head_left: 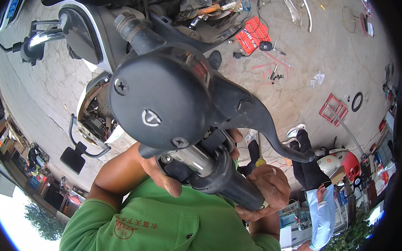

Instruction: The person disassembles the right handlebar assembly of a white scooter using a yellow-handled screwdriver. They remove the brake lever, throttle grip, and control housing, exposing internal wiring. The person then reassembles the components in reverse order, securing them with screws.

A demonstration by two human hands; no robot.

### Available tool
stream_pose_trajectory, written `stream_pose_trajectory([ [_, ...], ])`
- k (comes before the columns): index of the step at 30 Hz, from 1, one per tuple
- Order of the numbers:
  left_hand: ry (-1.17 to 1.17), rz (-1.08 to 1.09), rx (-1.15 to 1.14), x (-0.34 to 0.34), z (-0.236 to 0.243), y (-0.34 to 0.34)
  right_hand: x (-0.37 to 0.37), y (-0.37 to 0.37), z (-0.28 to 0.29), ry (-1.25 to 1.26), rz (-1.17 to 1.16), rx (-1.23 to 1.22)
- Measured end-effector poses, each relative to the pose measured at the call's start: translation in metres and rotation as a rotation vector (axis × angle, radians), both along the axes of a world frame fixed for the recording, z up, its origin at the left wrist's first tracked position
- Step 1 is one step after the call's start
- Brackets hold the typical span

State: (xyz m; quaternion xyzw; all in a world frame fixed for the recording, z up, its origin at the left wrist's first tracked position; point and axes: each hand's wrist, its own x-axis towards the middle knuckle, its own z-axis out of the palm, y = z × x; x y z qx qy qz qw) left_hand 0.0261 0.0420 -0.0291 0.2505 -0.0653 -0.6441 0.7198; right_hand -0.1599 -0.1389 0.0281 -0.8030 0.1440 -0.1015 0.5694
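Note:
A black brake master cylinder with a round screwed cap fills the centre, very close to the camera, its curved lever reaching right. Below it, a bare metal bar runs into a black rubber grip. My left hand is closed round the underside of the black housing, its other fingers partly hidden behind it. My right hand is wrapped round the end of the rubber grip, along with a yellow-handled tool that looks like a screwdriver, its tip hidden.
Motorcycle bodywork and mirror bars crowd the left and top. A red tool case, loose tools and a red stand lie on the concrete floor. A co-worker in a light blue shirt stands at the right near a scooter.

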Motion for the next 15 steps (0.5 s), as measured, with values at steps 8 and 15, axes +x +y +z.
stream_pose_trajectory([
  [8, -0.156, 0.006, -0.117, 0.007, -0.0084, -0.0063, 0.0035, -0.0058, -0.0015, -0.033, 0.044, 0.006],
  [15, -0.127, 0.053, -0.053, 0.0037, -0.0061, -0.0042, 0.0029, -0.0044, -0.004, -0.048, 0.036, 0.018],
])
